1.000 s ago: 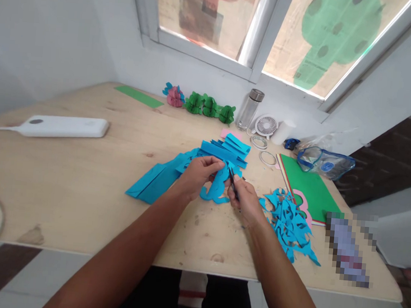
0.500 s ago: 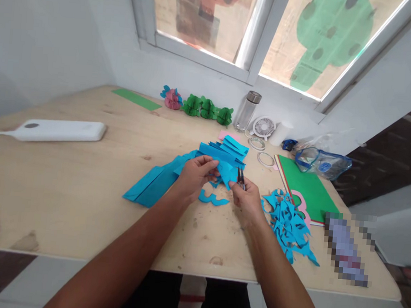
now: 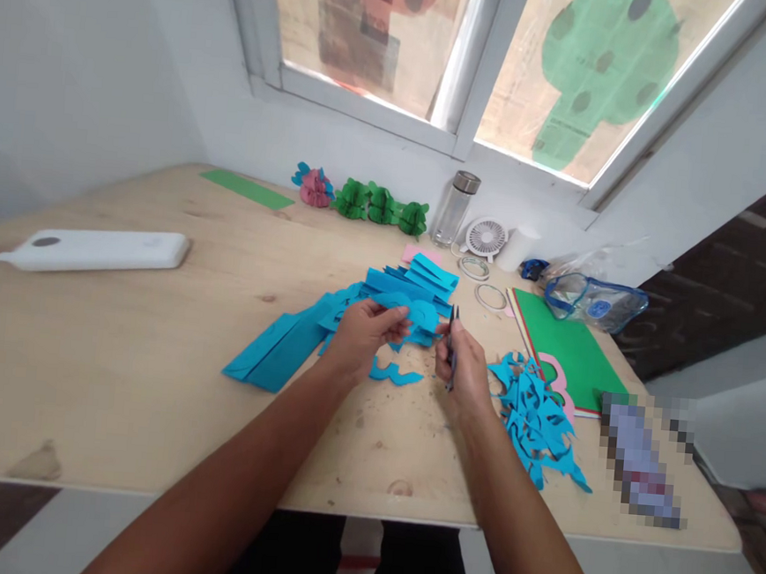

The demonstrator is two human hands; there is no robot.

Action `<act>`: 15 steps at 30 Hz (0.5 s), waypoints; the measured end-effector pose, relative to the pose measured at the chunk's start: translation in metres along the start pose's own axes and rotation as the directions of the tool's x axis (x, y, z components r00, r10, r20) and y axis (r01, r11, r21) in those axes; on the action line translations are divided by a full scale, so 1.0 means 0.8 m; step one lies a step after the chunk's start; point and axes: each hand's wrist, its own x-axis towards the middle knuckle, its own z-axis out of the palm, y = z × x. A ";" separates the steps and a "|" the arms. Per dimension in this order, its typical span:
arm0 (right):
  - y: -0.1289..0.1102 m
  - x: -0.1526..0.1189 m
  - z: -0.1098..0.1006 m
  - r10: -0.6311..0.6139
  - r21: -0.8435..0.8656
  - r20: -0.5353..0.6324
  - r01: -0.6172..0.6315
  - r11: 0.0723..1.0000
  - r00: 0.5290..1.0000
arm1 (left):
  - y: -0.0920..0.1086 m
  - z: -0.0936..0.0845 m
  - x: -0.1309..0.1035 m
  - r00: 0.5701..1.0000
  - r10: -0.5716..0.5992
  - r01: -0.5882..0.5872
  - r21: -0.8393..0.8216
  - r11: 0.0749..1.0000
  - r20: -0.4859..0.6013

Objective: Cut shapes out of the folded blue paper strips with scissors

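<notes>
My left hand (image 3: pixel 373 329) pinches a piece of blue paper (image 3: pixel 421 315) with a curved cut edge, held above the table. Just right of it, my right hand (image 3: pixel 462 362) is closed around a small pair of scissors (image 3: pixel 454 324), blades pointing up and away from me. The scissors are apart from the paper. Under and behind the left hand lie folded blue paper strips (image 3: pixel 286 337). A wavy blue offcut (image 3: pixel 395 374) rests on the wood below the hands. To the right is a heap of blue paper scraps (image 3: pixel 535 423).
Green card sheets (image 3: pixel 570 346) and a clear pouch (image 3: pixel 597 304) lie at the right. Along the wall stand green paper figures (image 3: pixel 380 205), a glass bottle (image 3: pixel 455 209) and a small fan (image 3: pixel 486 238). A white power strip (image 3: pixel 104 250) is at the left.
The blue paper in my left hand has turned and now shows a rounded edge. My right hand and the scissors have drawn slightly away from it. The view has shifted a little.
</notes>
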 end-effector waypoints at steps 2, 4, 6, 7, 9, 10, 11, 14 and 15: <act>0.003 0.000 0.000 0.029 0.023 0.012 -0.029 0.999 1.000 | 0.000 0.001 0.001 0.998 0.019 -0.023 -0.070 0.997 -0.058; 0.007 -0.001 0.002 0.061 0.016 0.036 -0.062 0.998 0.997 | 0.000 0.002 0.002 0.994 0.033 -0.044 -0.110 0.993 -0.104; 0.011 -0.003 0.004 0.071 -0.002 0.069 -0.071 0.998 0.995 | -0.001 0.004 0.001 0.991 0.045 -0.062 -0.135 0.989 -0.128; 0.012 -0.005 0.006 0.071 -0.008 0.086 -0.070 0.997 0.994 | -0.002 0.005 0.001 0.990 0.049 -0.068 -0.142 0.987 -0.131; 0.013 -0.007 0.008 0.075 -0.014 0.110 -0.074 0.997 0.991 | -0.004 0.008 -0.001 0.989 0.058 -0.078 -0.150 0.986 -0.136; 0.013 -0.008 0.009 0.082 -0.014 0.117 -0.081 0.997 0.990 | -0.005 0.009 -0.002 0.988 0.060 -0.081 -0.153 0.985 -0.140; 0.013 -0.009 0.010 0.091 -0.014 0.123 -0.090 0.996 0.988 | -0.007 0.011 -0.003 0.988 0.063 -0.085 -0.156 0.984 -0.142; 0.011 -0.011 0.013 0.101 -0.017 0.133 -0.100 0.995 0.986 | -0.010 0.015 -0.006 0.990 0.067 -0.087 -0.163 0.983 -0.128; 0.010 -0.011 0.013 0.102 -0.014 0.130 -0.101 0.995 0.986 | -0.011 0.016 -0.007 0.991 0.066 -0.085 -0.161 0.983 -0.118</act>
